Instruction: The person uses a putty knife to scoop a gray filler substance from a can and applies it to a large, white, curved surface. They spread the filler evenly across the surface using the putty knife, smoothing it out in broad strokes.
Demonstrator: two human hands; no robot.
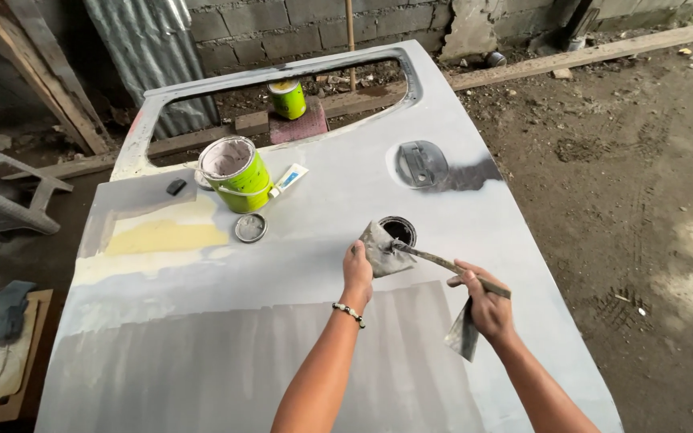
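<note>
A grey car door panel point(306, 240) lies flat, with a window opening at its far end and a round hole point(399, 229) near the middle. My left hand point(358, 271) holds a flat grey spreader plate point(380, 248) smeared with filler, just beside the hole. My right hand point(484, 301) grips a thin stick point(443, 263) whose tip rests on that plate, and also holds a second dark spreader point(464, 330) hanging below the fingers. A yellowish filler patch point(166, 236) marks the panel's left side.
An open green can point(237, 172), its round lid point(250, 228), a small tube point(289, 180) and a small black block point(176, 187) sit on the panel. Another green can point(287, 98) stands beyond the window opening. A grey plastic stool point(2, 188) is left; dirt floor lies right.
</note>
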